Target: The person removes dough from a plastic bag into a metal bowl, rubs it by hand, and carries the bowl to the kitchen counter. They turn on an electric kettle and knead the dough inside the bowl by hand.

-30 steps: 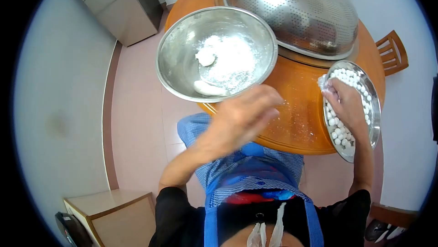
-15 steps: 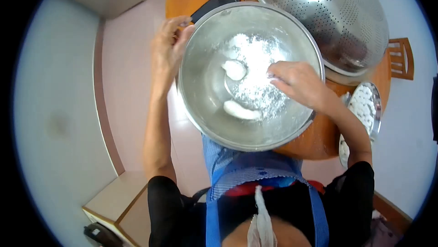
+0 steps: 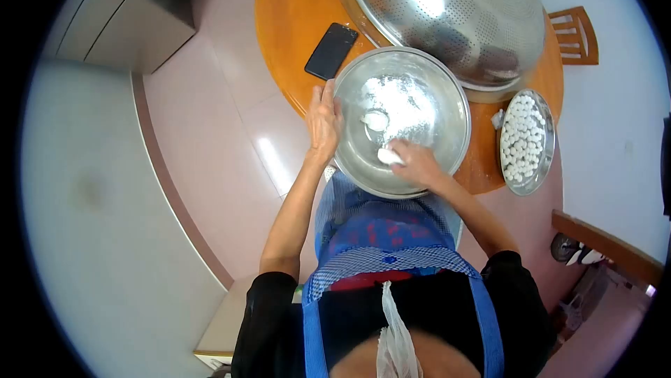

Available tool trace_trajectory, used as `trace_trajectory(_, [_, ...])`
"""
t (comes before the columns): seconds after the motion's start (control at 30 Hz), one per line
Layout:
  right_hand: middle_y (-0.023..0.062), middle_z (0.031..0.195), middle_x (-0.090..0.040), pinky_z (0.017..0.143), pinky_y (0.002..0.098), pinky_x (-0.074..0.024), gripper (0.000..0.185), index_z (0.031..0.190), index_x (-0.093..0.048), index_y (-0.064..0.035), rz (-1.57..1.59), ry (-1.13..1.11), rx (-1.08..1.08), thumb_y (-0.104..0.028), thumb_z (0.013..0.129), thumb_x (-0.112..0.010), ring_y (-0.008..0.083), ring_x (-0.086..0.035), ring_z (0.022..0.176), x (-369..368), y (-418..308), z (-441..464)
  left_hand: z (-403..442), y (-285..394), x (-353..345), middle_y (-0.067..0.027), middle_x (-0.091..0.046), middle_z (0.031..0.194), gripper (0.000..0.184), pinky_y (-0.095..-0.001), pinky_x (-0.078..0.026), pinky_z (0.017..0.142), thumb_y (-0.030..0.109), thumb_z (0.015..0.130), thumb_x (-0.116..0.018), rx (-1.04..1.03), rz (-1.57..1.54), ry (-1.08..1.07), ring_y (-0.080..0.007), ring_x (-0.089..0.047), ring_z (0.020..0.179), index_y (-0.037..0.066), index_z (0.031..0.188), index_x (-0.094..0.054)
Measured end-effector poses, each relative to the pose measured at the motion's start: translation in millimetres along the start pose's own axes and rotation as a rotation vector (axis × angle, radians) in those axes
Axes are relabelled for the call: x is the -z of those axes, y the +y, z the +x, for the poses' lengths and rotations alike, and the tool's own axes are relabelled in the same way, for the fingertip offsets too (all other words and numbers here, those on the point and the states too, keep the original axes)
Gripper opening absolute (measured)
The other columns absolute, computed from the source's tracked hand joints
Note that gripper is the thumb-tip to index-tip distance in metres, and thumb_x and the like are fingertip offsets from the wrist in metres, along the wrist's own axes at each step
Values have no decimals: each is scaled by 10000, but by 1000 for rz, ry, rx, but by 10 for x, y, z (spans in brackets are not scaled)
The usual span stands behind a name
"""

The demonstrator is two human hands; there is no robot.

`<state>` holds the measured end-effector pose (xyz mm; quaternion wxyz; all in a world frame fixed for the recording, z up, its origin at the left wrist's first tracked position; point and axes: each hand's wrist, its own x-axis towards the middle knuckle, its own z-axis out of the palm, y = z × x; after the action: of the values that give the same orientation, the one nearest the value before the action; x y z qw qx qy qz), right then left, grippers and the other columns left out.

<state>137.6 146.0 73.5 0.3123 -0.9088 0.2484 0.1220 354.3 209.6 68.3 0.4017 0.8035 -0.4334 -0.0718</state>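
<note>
A large metal bowl (image 3: 447,126) with white powder (image 3: 412,102) inside sits at the table's front edge. My left hand (image 3: 323,121) rests against the bowl's left rim, fingers stretched out. Inside the bowl, my right hand (image 3: 417,165) has its fingers closed on the end of a white dough roll (image 3: 390,156). A smaller white dough lump (image 3: 376,121) lies just above the roll, not touched by either hand. To the right, an oval metal tray (image 3: 549,161) holds several small white balls (image 3: 523,137).
A black phone (image 3: 331,51) lies on the wooden table (image 3: 286,22) left of the bowl. Behind the bowl stands a large perforated metal dome (image 3: 454,15). A small white lump (image 3: 497,119) touches the tray's left side. A wooden chair (image 3: 574,35) stands at the right.
My left hand has come to the bowl's left rim. My right hand went from the tray into the bowl, then down onto the dough roll. The bowl now sits further right, uncovering the phone.
</note>
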Motion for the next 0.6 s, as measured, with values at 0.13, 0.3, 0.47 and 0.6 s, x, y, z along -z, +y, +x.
trace_trajectory(0.13, [175, 1002, -538, 682, 399, -484, 370, 1043, -477, -28, 237, 292, -32, -125, 700, -578, 338, -587, 792, 322, 23, 127, 20, 13, -21, -156, -494, 878, 359, -382, -452, 656, -29, 773, -548, -14, -26, 12, -309, -544, 762, -1, 1129, -509])
trace_trajectory(0.3, [184, 1074, -482, 626, 410, -496, 355, 1042, -457, -27, 119, 317, 105, -54, 702, -558, 317, -593, 752, 268, -20, 558, 20, 103, 15, -157, -492, 873, 345, -379, -451, 651, -26, 785, -540, -19, 56, -12, -305, -543, 757, -6, 1127, -501])
trace_trajectory(0.47, [180, 1028, -473, 589, 400, -501, 335, 1068, -466, -27, -65, 408, 84, -16, 736, -512, 305, -591, 693, -216, -6, 747, 39, 79, -46, -167, -484, 854, 326, -382, -452, 634, -14, 804, -534, 18, 28, -18, -313, -536, 725, -10, 1128, -498])
trace_trajectory(0.6, [163, 1037, -463, 603, 393, -498, 354, 1063, -511, -39, 22, 427, -57, -47, 712, -551, 306, -587, 729, -342, -81, 703, 98, 75, 27, -177, -486, 868, 316, -391, -449, 623, -10, 810, -524, -39, 31, -57, -323, -534, 701, -19, 1125, -499])
